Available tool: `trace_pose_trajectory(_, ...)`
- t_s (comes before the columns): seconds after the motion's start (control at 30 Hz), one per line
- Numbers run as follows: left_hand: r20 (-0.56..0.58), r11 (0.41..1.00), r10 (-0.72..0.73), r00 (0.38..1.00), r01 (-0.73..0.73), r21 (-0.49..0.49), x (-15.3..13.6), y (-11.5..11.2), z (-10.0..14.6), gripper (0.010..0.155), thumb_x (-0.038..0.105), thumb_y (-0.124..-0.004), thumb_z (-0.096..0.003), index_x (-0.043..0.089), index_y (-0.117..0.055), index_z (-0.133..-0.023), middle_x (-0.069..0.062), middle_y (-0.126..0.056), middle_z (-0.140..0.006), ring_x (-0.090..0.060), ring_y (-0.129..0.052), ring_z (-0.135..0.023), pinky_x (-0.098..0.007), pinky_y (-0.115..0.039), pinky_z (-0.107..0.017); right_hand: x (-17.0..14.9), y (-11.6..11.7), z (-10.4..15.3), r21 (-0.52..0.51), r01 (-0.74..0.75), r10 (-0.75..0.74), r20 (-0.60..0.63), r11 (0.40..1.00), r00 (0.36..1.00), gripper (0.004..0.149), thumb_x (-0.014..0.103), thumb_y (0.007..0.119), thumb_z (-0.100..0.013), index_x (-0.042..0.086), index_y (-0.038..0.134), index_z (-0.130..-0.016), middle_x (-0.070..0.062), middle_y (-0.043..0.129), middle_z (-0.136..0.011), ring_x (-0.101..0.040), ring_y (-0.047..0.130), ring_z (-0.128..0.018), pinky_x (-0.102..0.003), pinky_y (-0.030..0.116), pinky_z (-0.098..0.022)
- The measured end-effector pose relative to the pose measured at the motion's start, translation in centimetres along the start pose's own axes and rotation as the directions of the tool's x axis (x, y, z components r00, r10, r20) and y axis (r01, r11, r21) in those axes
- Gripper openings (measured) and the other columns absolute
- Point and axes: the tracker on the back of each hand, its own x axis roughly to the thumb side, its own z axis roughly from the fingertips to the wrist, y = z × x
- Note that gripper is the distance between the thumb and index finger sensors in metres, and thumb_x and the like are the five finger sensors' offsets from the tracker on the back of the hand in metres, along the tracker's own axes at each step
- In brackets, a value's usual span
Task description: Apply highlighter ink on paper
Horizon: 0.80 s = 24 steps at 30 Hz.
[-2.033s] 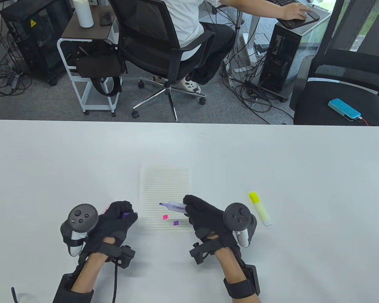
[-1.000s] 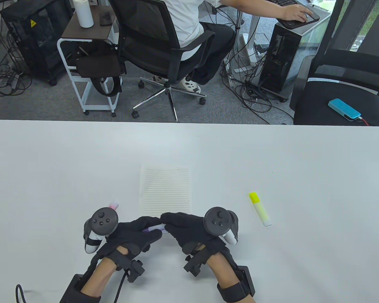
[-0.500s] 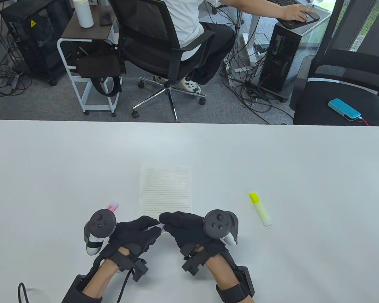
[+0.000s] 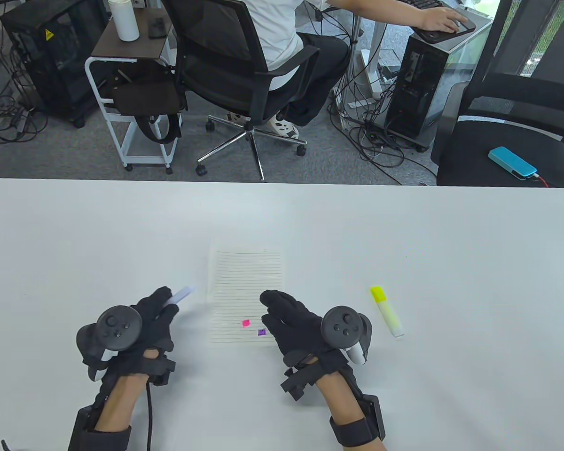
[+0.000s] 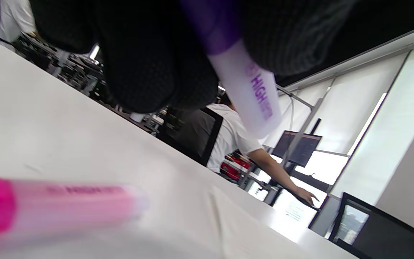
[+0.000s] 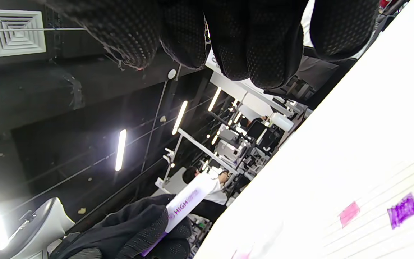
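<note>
The white lined paper sheet (image 4: 246,295) lies flat on the white table (image 4: 404,225) and carries 2 ink marks, a pink patch (image 4: 246,323) and a purple patch (image 4: 262,332). The left hand (image 4: 143,324) grasps the purple-and-white highlighter (image 4: 181,295), apparently capped, left of the sheet. The right hand (image 4: 293,324) hovers over the sheet's near right corner, fingers relaxed, holding nothing. The yellow highlighter (image 4: 387,311) looks untouched, so a third colour may remain.

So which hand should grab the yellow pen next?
Probably the right hand. It holds nothing, and the yellow highlighter lies on the table on its side of the paper. The left hand is on the far side and grips the purple highlighter.
</note>
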Motion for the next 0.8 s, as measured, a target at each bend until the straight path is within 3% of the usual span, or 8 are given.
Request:
trace_pose_trajectory(0.2,-0.226,0.998,-0.060,0.972,0.054,-0.031,-4.0,0.8,-1.1,0.054,0.039,-0.088,-0.0414,0.021,-0.080,-0.092,0.000,-0.095,-0.086,-0.028,-0.097,-0.075,-0.061,-0.069,-0.065,0.0,0.6,0.0,0.040,-0.030,0.030,-0.001,0.999,1.000,0.051,0.039,0.078,-0.052,0.018,0.072,-0.099,-0.020,0.071,-0.105,-0.049,0.078,-0.085,-0.067,0.065,-0.059)
trace_pose_trajectory(0.33,-0.304,0.993,-0.085,0.949,0.057,-0.100,-5.7,0.0,-1.7,0.054,0.040,-0.090,-0.0408,0.020,-0.080,-0.090,-0.002,-0.092,-0.088,-0.031,-0.092,-0.080,-0.063,-0.064,-0.067,0.0,0.7,0.0,0.049,-0.032,0.032,-0.002,0.998,0.999,0.051,0.039,0.077,-0.053,0.018,0.072,-0.099,-0.020,0.071,-0.105,-0.049,0.078,-0.084,-0.067,0.065,-0.059)
trace_pose_trajectory(0.5,-0.361,0.977,-0.183,0.914,0.128,-0.171,-6.7,-1.2,-2.1,0.052,0.043,-0.093,-0.0392,0.024,-0.086,-0.087,-0.008,-0.079,-0.098,-0.036,-0.079,-0.089,-0.066,-0.054,-0.070,0.1,0.9,0.0,0.066,-0.037,0.038,-0.006,0.997,0.999,0.051,0.039,0.077,-0.053,0.018,0.072,-0.099,-0.020,0.071,-0.105,-0.049,0.078,-0.084,-0.067,0.065,-0.059)
trace_pose_trajectory(0.8,-0.404,0.943,-0.298,0.865,0.201,-0.266,-7.1,-2.4,-2.1,0.051,0.047,-0.090,-0.0405,0.025,-0.090,-0.086,-0.009,-0.079,-0.100,-0.037,-0.079,-0.091,-0.066,-0.053,-0.071,0.1,1.0,0.0,0.084,-0.048,0.049,-0.014,0.995,0.999,0.051,0.039,0.077,-0.053,0.018,0.072,-0.099,-0.020,0.071,-0.105,-0.049,0.078,-0.084,-0.067,0.065,-0.059)
